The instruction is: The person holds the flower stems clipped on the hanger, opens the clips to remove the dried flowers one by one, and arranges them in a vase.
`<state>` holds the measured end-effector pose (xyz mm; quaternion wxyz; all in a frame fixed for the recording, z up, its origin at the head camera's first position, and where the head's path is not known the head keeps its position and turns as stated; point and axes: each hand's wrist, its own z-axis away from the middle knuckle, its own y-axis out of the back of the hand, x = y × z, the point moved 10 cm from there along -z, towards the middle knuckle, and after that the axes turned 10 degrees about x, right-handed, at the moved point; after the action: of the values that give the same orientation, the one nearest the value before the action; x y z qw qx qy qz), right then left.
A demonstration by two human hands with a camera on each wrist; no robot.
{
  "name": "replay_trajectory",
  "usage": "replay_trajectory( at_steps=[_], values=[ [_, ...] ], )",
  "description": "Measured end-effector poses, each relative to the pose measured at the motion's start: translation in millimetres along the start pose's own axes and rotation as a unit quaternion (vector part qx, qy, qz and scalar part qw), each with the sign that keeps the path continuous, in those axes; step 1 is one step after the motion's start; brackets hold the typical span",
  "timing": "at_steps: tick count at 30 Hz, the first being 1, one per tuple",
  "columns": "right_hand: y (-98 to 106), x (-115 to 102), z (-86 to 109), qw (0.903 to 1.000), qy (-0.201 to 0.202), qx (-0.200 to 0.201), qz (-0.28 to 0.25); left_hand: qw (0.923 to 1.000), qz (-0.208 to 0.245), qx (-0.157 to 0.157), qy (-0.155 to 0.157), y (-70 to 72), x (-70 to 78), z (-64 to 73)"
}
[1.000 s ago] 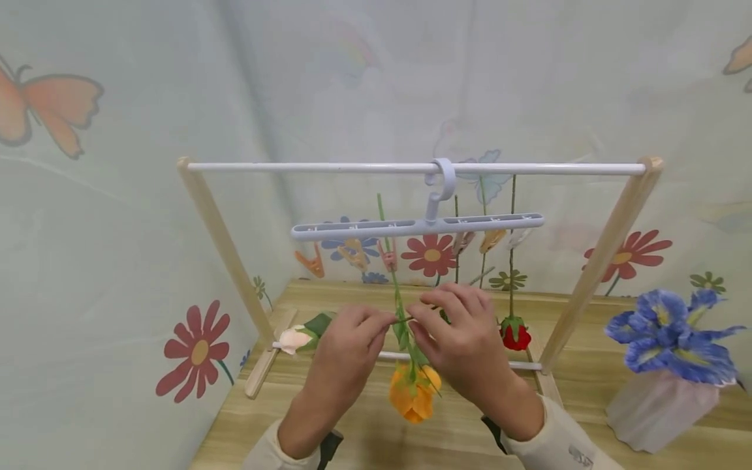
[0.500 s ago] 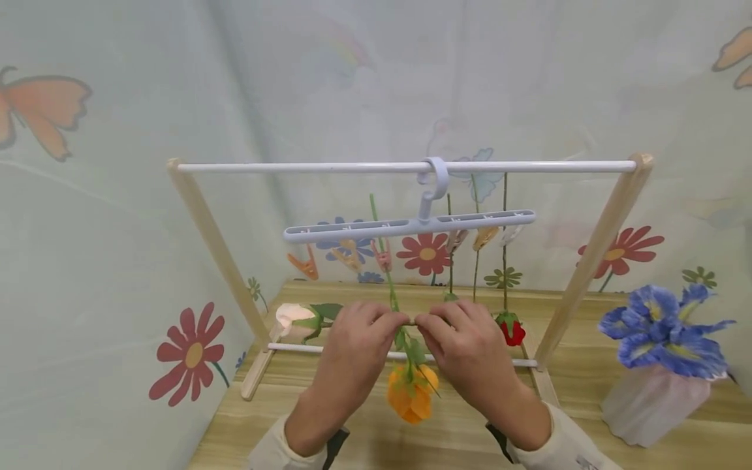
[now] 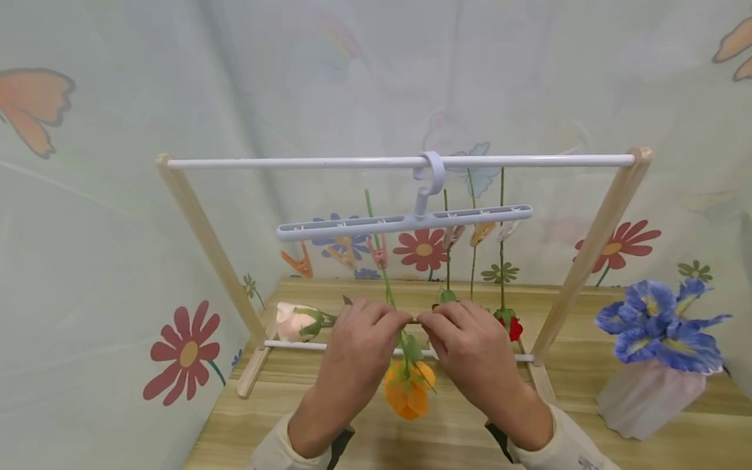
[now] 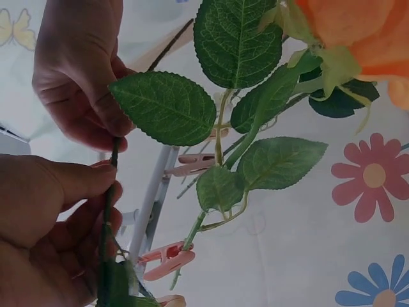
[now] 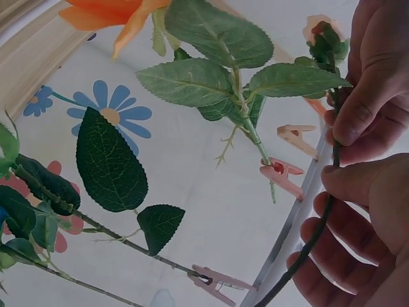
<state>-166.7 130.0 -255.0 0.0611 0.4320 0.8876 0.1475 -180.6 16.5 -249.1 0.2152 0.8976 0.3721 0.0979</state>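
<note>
Both hands pinch the dark green stem (image 5: 337, 152) of a pale pink rose (image 3: 296, 322), held level in front of the hanger. My left hand (image 3: 358, 349) is nearer the bloom; my right hand (image 3: 477, 346) grips farther along, with the thumbs almost meeting in the wrist views. Just below the fingers, an orange-yellow rose (image 3: 408, 391) hangs head down, its stem in a pink clip (image 3: 378, 252). That clip belongs to a lavender hanger (image 3: 358, 226). Orange (image 3: 297, 261) and cream (image 3: 343, 253) clips at the left bear no flower.
A white rail (image 3: 294, 162) on a wooden-legged rack carries the hanger. To the right, several stems hang from clips, among them a red rose (image 3: 514, 328). A blue iris (image 3: 660, 326) stands in a white vase (image 3: 649, 397) on the wooden table (image 3: 458, 437).
My right fingers have closed in on the stem and drawn nearer the left hand. The pale pink rose has risen slightly and turned, showing more of its side.
</note>
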Motion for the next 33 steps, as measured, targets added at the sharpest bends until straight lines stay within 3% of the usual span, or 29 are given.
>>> replay_trajectory(
  at_steps=[9,12,15,20,25,28,33],
  values=[
    [11.1,23.8,6.3,0.9984,-0.046,0.032,0.009,0.994,0.083,0.066,-0.028,18.3,10.8,-1.1],
    [20.6,36.8,7.3,0.996,-0.071,0.052,0.013,0.9913,0.108,0.068,-0.032,19.5,12.7,1.2],
    [32.9,54.3,9.2,0.9913,-0.109,0.072,0.016,0.9909,0.118,0.063,-0.016,16.7,8.4,4.1],
    [61.0,90.5,18.5,0.9735,-0.193,0.12,0.025,0.9911,0.114,0.038,0.058,3.8,-15.8,10.4],
    [93.3,125.8,32.1,0.9445,-0.276,0.176,0.031,0.9818,0.12,0.028,0.145,-11.7,-45.9,17.7],
    [112.9,145.6,42.5,0.9229,-0.328,0.197,0.043,0.9673,0.129,0.015,0.218,-22.8,-64.5,23.8],
    [142.1,174.2,58.4,0.8904,-0.391,0.21,0.102,0.9288,0.158,-0.015,0.335,-39.6,-89.2,35.6]
  ],
)
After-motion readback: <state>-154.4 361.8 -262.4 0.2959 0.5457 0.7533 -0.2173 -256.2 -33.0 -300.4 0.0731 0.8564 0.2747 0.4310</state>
